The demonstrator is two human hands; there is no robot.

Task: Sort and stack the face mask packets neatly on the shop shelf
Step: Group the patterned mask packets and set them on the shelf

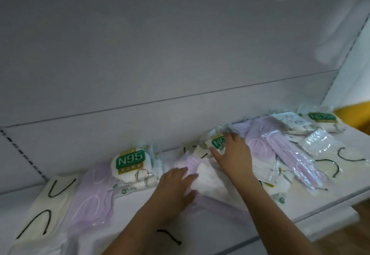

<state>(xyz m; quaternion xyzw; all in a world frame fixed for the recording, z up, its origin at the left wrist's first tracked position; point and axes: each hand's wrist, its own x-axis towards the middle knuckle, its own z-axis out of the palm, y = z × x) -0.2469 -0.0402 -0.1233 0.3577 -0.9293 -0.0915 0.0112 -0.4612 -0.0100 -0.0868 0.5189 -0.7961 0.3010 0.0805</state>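
Mask packets lie scattered along the white shelf (300,204). My right hand (234,154) grips an N95 packet (217,141) with a green label near the shelf's back wall. My left hand (176,186) rests flat, fingers straight, on a white and lilac packet (208,182) in the middle. At left stands a stack of N95 packets (132,164), beside a lilac packet (92,196) and a cream packet with black ear loops (46,202). More lilac packets (280,150) and another N95 packet (322,117) lie at right.
The shelf's back panel (160,54) rises right behind the packets. A black-looped packet (340,160) lies near the right front edge. A yellow object (356,114) sits beyond the shelf's right end. A loose black loop (170,236) lies at the front.
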